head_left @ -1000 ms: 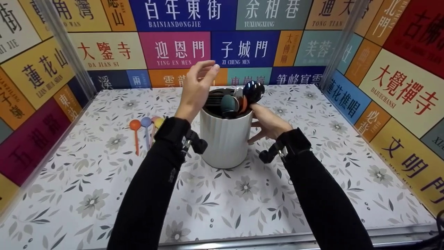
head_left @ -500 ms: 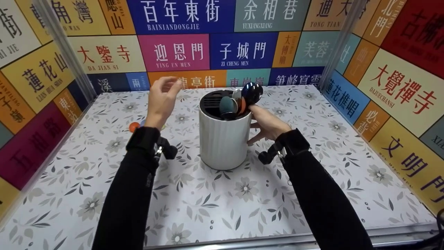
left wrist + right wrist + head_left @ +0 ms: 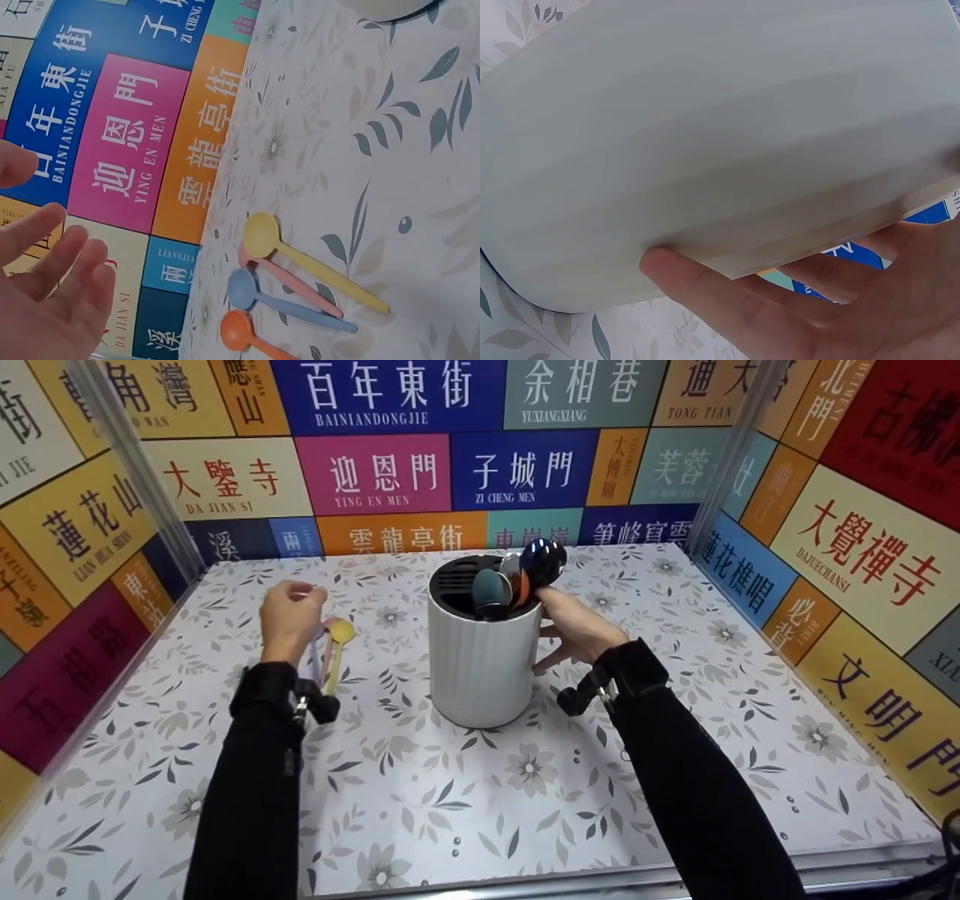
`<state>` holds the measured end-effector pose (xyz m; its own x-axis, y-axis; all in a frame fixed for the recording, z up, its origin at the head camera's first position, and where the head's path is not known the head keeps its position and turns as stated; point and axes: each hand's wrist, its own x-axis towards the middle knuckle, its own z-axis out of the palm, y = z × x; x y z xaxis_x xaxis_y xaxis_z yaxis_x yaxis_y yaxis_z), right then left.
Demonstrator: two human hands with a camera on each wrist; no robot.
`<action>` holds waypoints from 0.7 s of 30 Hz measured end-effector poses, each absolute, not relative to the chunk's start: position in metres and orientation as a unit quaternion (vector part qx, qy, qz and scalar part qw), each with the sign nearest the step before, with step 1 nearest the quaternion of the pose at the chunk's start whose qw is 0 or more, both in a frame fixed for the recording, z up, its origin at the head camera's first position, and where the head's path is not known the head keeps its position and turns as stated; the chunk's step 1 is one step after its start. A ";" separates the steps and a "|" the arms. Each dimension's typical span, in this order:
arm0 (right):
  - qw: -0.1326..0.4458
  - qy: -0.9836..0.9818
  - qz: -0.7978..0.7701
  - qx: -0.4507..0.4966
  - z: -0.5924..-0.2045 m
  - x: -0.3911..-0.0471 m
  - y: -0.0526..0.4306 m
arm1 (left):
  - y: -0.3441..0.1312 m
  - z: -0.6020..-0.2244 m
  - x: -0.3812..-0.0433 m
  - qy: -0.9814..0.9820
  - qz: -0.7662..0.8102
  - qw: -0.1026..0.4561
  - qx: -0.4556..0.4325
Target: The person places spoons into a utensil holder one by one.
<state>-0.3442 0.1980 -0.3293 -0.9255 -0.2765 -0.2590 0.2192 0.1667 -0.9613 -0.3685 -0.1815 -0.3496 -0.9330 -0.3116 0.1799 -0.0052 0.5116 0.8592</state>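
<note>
Yellow panel (image 3: 96, 529) at upper left reads LIAN HUA SHAN. The left hand (image 3: 291, 615) hovers mid-left, fingers loosely bent around nothing, near the orange spoon (image 3: 236, 330), blue spoon (image 3: 241, 289), pink spoon (image 3: 292, 283) and yellow spoon (image 3: 261, 235). A pink panel (image 3: 373, 472) labelled YING EN MEN is upper centre. The white holder (image 3: 484, 675) stands upright at centre, bearing utensils (image 3: 489, 585); the right hand (image 3: 585, 628) grips its right side. Far right, a cream panel (image 3: 855, 540) says DAJUECHANSI.

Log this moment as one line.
left hand: empty, near four spoons | right hand: touching white canister | white canister: upright, utensils inside | spoons: on patterned table
</note>
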 end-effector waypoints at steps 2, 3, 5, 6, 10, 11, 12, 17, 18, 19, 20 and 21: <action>0.192 0.739 -0.646 -0.023 -0.329 -0.344 0.198 | -0.188 -0.356 -0.369 -0.863 -0.467 0.149 0.120; 0.192 0.739 -0.646 -0.024 -0.329 -0.344 0.198 | -0.191 -0.360 -0.369 -0.867 -0.459 0.145 0.131; 0.191 0.739 -0.645 -0.023 -0.329 -0.344 0.198 | -0.196 -0.369 -0.368 -0.874 -0.443 0.138 0.148; 0.191 0.739 -0.645 -0.022 -0.330 -0.344 0.197 | -0.199 -0.374 -0.368 -0.877 -0.434 0.133 0.157; 0.189 0.740 -0.645 -0.015 -0.329 -0.345 0.197 | -0.209 -0.392 -0.365 -0.892 -0.399 0.113 0.177; 0.189 0.740 -0.645 -0.013 -0.329 -0.345 0.196 | -0.211 -0.396 -0.364 -0.897 -0.391 0.109 0.178; 0.189 0.741 -0.645 -0.013 -0.329 -0.345 0.196 | -0.213 -0.399 -0.363 -0.901 -0.383 0.103 0.176; 0.187 0.739 -0.647 -0.014 -0.331 -0.346 0.197 | -0.220 -0.412 -0.364 -0.921 -0.340 0.065 0.178; 0.186 0.739 -0.647 -0.014 -0.331 -0.346 0.197 | -0.221 -0.415 -0.364 -0.924 -0.331 0.054 0.182; 0.185 0.739 -0.648 -0.013 -0.331 -0.346 0.198 | -0.222 -0.417 -0.364 -0.927 -0.324 0.046 0.184; 0.185 0.738 -0.649 -0.012 -0.331 -0.346 0.198 | -0.222 -0.419 -0.365 -0.928 -0.319 0.035 0.188; 0.184 0.738 -0.649 -0.011 -0.331 -0.346 0.199 | -0.222 -0.421 -0.365 -0.929 -0.317 0.025 0.190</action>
<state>-0.3461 0.1987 -0.3312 -0.9318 -0.2557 -0.2578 0.2230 0.1572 -0.9621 -0.3646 -0.2219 -0.4214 -0.9268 -0.3684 -0.0734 -0.3364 0.7271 0.5985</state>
